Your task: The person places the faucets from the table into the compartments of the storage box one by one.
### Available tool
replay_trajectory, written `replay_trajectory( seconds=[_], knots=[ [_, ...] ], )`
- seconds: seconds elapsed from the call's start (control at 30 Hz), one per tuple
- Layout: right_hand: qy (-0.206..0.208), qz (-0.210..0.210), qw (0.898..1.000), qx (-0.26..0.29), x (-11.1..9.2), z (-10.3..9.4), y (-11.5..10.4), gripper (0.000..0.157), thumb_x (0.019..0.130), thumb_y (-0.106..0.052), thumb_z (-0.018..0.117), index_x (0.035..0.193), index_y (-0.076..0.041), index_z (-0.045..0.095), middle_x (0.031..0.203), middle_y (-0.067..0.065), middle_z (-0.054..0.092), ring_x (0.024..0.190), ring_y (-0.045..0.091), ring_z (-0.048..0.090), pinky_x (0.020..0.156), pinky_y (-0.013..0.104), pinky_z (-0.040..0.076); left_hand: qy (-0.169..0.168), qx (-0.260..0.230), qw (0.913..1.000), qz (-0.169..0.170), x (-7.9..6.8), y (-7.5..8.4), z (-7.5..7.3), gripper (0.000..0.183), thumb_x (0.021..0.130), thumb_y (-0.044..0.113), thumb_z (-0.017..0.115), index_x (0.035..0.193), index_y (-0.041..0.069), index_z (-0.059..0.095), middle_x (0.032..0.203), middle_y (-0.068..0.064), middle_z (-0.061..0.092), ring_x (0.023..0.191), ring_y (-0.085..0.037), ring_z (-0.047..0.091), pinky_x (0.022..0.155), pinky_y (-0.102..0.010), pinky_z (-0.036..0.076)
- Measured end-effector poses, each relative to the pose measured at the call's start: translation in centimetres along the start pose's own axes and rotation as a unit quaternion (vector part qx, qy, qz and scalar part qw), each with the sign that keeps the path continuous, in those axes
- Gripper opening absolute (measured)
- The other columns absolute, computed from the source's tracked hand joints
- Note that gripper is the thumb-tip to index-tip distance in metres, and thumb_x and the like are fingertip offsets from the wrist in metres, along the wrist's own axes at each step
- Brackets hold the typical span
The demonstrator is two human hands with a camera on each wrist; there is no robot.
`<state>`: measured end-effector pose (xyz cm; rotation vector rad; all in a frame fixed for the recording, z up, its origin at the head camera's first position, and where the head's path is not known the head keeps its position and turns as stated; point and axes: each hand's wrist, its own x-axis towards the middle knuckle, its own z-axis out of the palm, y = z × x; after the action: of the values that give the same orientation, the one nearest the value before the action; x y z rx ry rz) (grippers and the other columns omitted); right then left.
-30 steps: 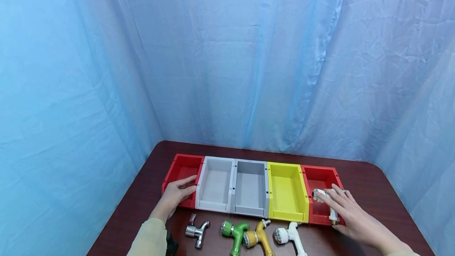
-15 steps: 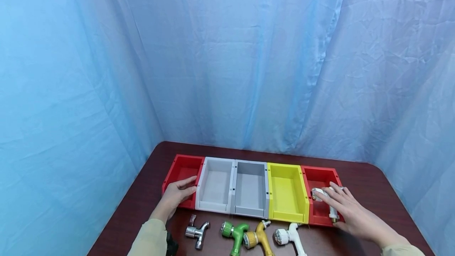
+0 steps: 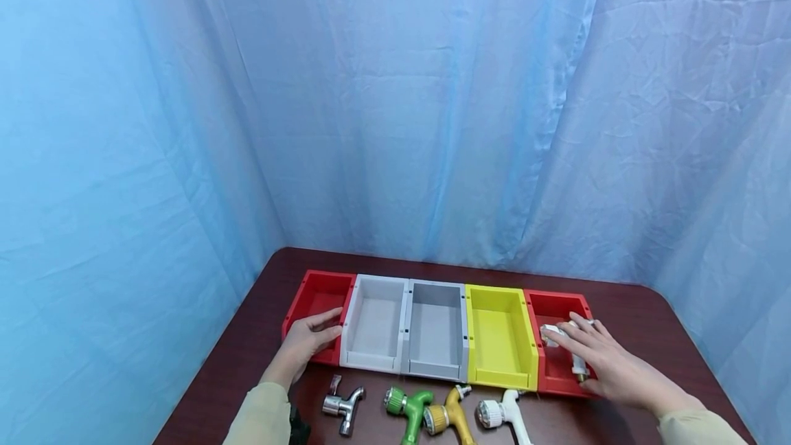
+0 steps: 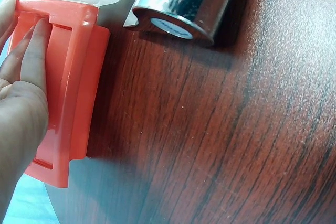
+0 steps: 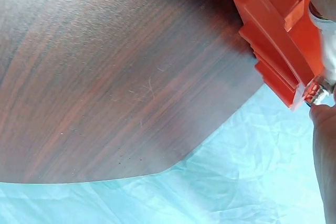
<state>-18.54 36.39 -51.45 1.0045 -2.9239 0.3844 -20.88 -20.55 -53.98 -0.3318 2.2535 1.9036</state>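
Note:
In the head view, my right hand (image 3: 608, 366) grips a white faucet (image 3: 579, 367) over the red bin (image 3: 556, 382) at the row's right end. The right wrist view has the thumb by the end of its white body (image 5: 328, 51), with a metal threaded end (image 5: 316, 91) near the bin's edge. Fingers hide most of this faucet. My left hand (image 3: 303, 343) reaches into the left red bin (image 3: 326, 272). Its extended fingers (image 4: 34, 59) lie inside, at the side next to the white bin, and hold nothing visible.
Between the red bins stand a white bin (image 3: 374, 325), a grey bin (image 3: 435, 328) and a yellow bin (image 3: 499, 335). In front lie a chrome faucet (image 3: 342, 406), a green faucet (image 3: 413, 412), a gold faucet (image 3: 454, 417) and another white faucet (image 3: 508, 415). Blue curtains surround the table (image 3: 222, 369).
My right hand and the white faucet have shifted slightly up and left over the right red bin. The left hand has stayed in place.

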Motion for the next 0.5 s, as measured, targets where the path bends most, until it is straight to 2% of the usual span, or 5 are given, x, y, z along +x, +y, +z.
replay_trajectory(
  seconds=[0.2, 0.5],
  knots=[
    [-0.006, -0.006, 1.0, 0.0, 0.37, -0.15, 0.26, 0.1, 0.059, -0.007, 0.082, 0.145, -0.027, 0.034, 0.144, 0.006, 0.036, 0.133, 0.044, 0.021, 0.107, 0.061, 0.007, -0.004, 0.0, 1.0, 0.004, -0.16, 0.07, 0.02, 0.054, 0.074, 0.033, 0.078, 0.125, 0.03, 0.061, 0.131, -0.008, 0.047, 0.119, -0.033, 0.04, 0.083, -0.04, 0.052],
    [-0.035, 0.011, 0.999, 0.035, 0.78, -0.36, 0.83, 0.105, 0.057, -0.005, 0.084, 0.145, -0.028, 0.032, 0.145, 0.008, 0.035, 0.135, 0.043, 0.016, 0.108, 0.059, 0.0, -0.003, -0.005, 1.0, 0.004, -0.18, 0.07, -0.08, 0.055, 0.072, 0.032, 0.079, 0.124, 0.029, 0.061, 0.13, -0.007, 0.049, 0.119, -0.031, 0.042, 0.084, -0.04, 0.051]
  ],
)
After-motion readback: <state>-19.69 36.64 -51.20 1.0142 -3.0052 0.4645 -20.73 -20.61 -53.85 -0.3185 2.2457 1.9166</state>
